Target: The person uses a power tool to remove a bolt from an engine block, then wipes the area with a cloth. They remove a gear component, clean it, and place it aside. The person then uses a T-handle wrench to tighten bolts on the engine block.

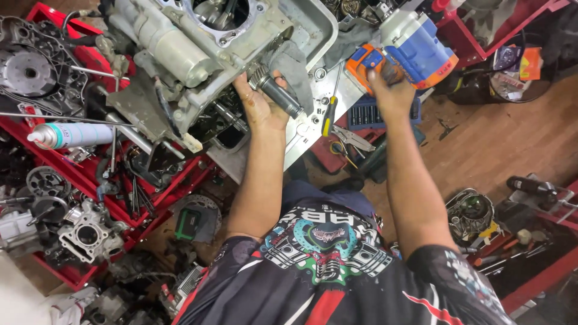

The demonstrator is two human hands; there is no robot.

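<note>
engine block [180,54]: large grey metal casting, upper left to upper centre of the frame, resting tilted on the surface.
surface [304,129]: pale metal tray-like top under the engine block, its rim running from upper centre down toward mid-frame.
red rack [174,189]: left side of the frame, loaded with loose engine parts, among them a cylinder part [87,236] at lower left.
power tool [409,48]: blue, white and orange body, upper right of centre, just beside the surface's right edge.
right hand [391,90]: fingers closed around the orange grip of the power tool, upper right of centre.
left hand [259,105]: upper centre, palm against the underside of the engine block, fingers curled around the geared shaft.
geared shaft [277,93]: dark steel cylinder with a toothed end, sticking out of the engine block and clamped in the left hand.
grey rag [292,66]: draped just above the geared shaft, touching the engine block.
spray can [69,135]: pale can lying on its side, far left, mid-height.
screwdriver [327,117]: yellow-and-black handle, lying on the surface between the two hands.
</note>
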